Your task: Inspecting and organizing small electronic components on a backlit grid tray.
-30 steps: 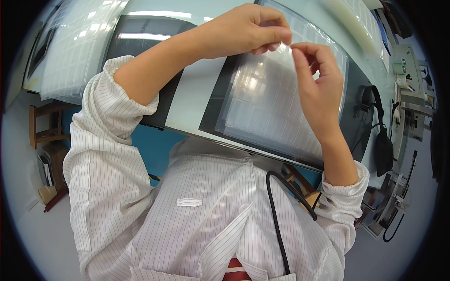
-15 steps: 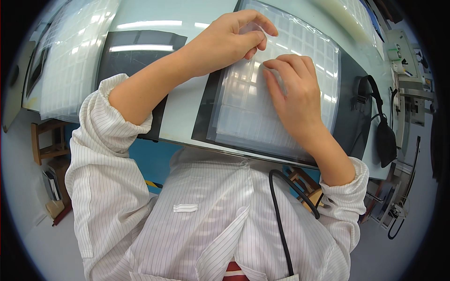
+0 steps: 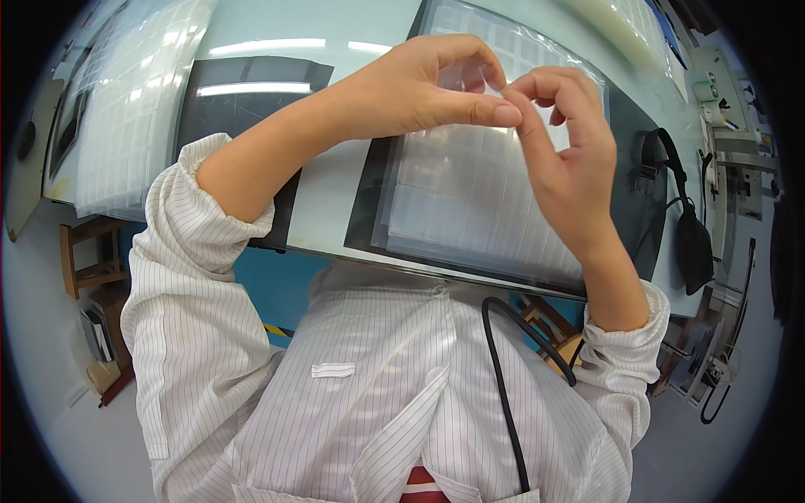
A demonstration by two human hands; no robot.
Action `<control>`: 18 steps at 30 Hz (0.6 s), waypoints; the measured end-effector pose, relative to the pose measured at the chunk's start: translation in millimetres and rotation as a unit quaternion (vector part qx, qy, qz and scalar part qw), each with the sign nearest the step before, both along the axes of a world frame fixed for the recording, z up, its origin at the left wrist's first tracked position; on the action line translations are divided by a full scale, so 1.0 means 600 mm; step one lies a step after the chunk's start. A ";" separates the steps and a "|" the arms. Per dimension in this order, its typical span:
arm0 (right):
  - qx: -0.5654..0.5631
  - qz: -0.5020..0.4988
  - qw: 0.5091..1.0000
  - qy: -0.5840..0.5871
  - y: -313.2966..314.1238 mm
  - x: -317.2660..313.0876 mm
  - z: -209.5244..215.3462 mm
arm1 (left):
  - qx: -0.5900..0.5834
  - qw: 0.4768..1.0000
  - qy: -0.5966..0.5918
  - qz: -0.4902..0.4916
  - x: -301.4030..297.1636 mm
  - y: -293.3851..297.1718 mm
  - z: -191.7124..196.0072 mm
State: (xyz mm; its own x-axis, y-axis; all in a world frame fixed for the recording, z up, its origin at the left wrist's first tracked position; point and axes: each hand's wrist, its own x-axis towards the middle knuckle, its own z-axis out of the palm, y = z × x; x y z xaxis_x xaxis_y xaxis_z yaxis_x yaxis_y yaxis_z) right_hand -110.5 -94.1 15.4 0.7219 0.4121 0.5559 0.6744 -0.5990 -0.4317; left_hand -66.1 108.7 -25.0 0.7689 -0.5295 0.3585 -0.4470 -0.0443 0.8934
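A stack of clear plastic sheets marked off in a grid of rectangles [image 3: 461,201] lies in front of me on a dark mat [image 3: 362,205]. Above its far half my left hand [image 3: 436,88] has its fingers bent round and its thumb stretched to the right. My right hand [image 3: 574,138] meets it there, thumb and forefinger closed together by the left thumb tip. Whatever sits between the fingertips, if anything, is too small or too clear to make out. Both hands are raised off the sheets.
Another pile of clear gridded sheets [image 3: 138,109] is at the left, beside a dark mat [image 3: 251,92]. Translucent wrapped material [image 3: 616,33] lies at the far right. A black strap with a pouch [image 3: 692,243] hangs by the table's right side. A wooden stool [image 3: 92,256] stands lower left.
My right hand has risen away from the sheets, up and to the right. My left hand has shifted slightly right and nearer, so the fingertips of both now meet.
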 end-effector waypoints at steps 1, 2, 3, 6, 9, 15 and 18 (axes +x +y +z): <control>0.016 -0.008 1.000 0.020 -0.005 0.003 0.000 | 0.000 1.000 0.001 -0.002 -0.001 0.002 0.005; 0.033 -0.015 0.999 0.041 -0.010 0.005 0.000 | 0.016 0.998 0.062 -0.027 -0.001 0.008 0.013; 0.020 -0.038 0.997 0.056 -0.015 0.003 -0.006 | 0.033 0.990 0.123 -0.054 0.001 0.011 0.019; -0.095 -0.060 0.994 0.011 -0.034 -0.010 -0.030 | -0.003 0.985 0.172 -0.027 -0.003 0.008 0.025; -0.113 -0.058 0.992 -0.001 -0.028 -0.020 -0.036 | -0.041 0.981 0.187 -0.033 -0.004 0.005 0.018; -0.118 -0.055 0.991 -0.012 -0.031 -0.014 -0.039 | -0.015 0.986 0.165 -0.023 -0.010 -0.002 0.014; -0.116 -0.051 0.991 -0.033 -0.033 -0.020 -0.042 | -0.012 0.981 0.194 -0.013 -0.012 -0.003 0.021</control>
State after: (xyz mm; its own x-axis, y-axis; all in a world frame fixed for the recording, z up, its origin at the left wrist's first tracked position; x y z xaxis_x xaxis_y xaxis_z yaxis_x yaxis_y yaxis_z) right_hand -122.7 -114.0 -10.0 0.7320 0.4612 0.5014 0.6270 -0.7440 -0.2309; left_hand -73.1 107.0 -12.3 0.8364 -0.5455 0.0540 -0.0743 -0.0153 0.9971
